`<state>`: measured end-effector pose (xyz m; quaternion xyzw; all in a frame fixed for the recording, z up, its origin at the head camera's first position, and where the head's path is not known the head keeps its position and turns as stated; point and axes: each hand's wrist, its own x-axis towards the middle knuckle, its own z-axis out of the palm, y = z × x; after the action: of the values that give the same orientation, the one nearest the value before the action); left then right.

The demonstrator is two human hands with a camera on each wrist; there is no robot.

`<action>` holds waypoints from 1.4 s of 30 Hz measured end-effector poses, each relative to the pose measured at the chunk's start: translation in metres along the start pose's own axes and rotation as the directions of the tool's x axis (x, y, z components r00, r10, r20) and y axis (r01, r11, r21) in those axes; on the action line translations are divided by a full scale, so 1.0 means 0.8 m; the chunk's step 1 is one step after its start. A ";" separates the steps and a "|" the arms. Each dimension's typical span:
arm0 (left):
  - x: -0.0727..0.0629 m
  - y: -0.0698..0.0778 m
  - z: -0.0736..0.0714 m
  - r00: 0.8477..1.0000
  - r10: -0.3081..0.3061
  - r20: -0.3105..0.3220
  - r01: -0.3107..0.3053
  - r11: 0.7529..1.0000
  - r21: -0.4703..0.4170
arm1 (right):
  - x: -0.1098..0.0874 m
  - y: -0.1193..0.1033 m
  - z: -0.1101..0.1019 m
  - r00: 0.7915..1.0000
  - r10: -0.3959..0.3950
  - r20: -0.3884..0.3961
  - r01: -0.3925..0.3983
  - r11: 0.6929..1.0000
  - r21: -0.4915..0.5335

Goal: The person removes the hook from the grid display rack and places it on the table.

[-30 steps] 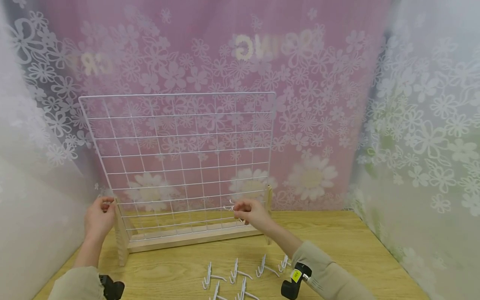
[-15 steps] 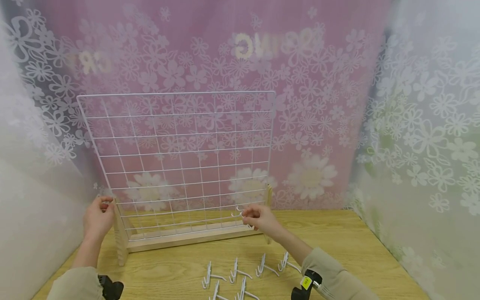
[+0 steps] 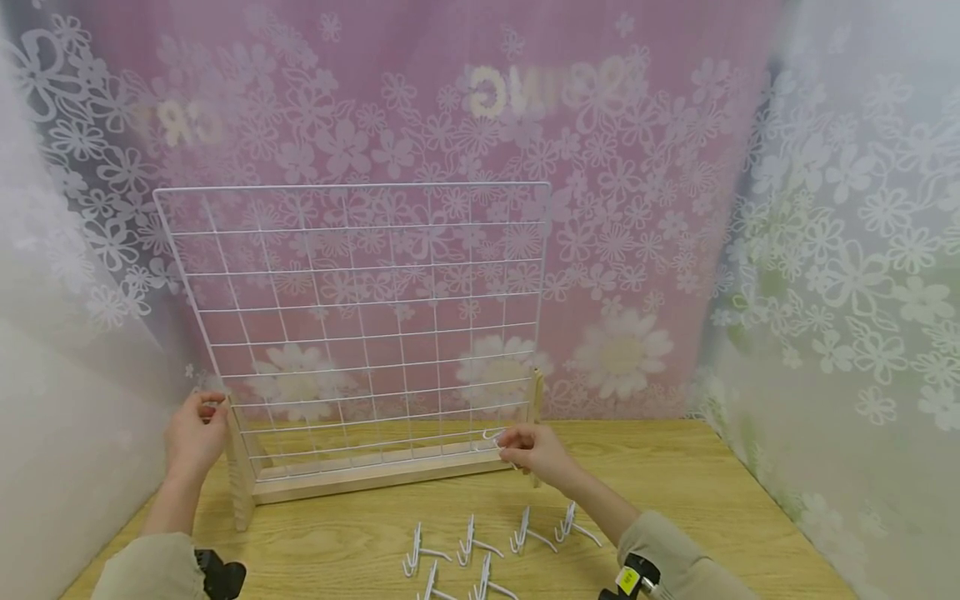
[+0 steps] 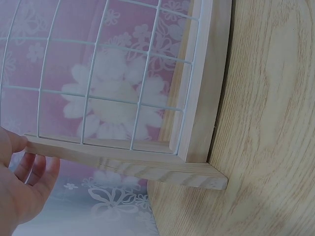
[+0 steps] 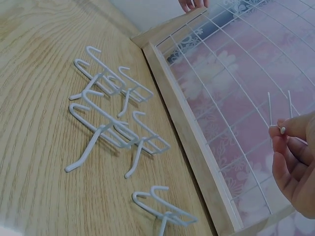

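A white wire grid panel (image 3: 352,187) stands upright in a pale wooden stand (image 3: 375,484). My left hand (image 3: 195,435) is at the grid's lower left side. In the left wrist view its thumb and fingers pinch the end of the stand's left post (image 4: 162,173). Between the thumb and fingertips of my right hand (image 3: 543,456) is a white wire hook (image 5: 289,104), its two prongs pointing towards the grid. It overlaps the grid's lower right corner in the head view, close over the base bar. The fingers hide part of this hook.
Several more white wire hooks (image 3: 522,533) lie on the wood-grain table (image 3: 660,500) in front of the stand, below my right forearm. A pink flowered curtain (image 3: 637,250) hangs behind the grid, with pale flowered curtains at both sides.
My right hand has moved right and slightly down along the grid, carrying the hook towards the lower right corner. The left hand has stayed at the left post.
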<state>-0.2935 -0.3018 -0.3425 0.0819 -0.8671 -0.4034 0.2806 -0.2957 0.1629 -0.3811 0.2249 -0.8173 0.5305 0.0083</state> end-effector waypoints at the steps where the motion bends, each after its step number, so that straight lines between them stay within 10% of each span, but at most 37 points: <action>1: 0.000 0.000 0.000 1.000 -0.001 0.000 0.001 1.000 0.000 | -0.001 0.001 -0.001 1.000 -0.004 0.001 0.004 1.000 -0.003; 42: 0.001 0.000 0.000 1.000 0.009 -0.013 -0.009 1.000 0.005 | -0.080 0.045 -0.029 0.979 0.108 0.174 -0.118 0.992 0.045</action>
<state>-0.2940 -0.3020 -0.3421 0.0815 -0.8667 -0.3993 0.2876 -0.2567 0.2184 -0.4180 0.2229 -0.8114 0.5313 -0.0985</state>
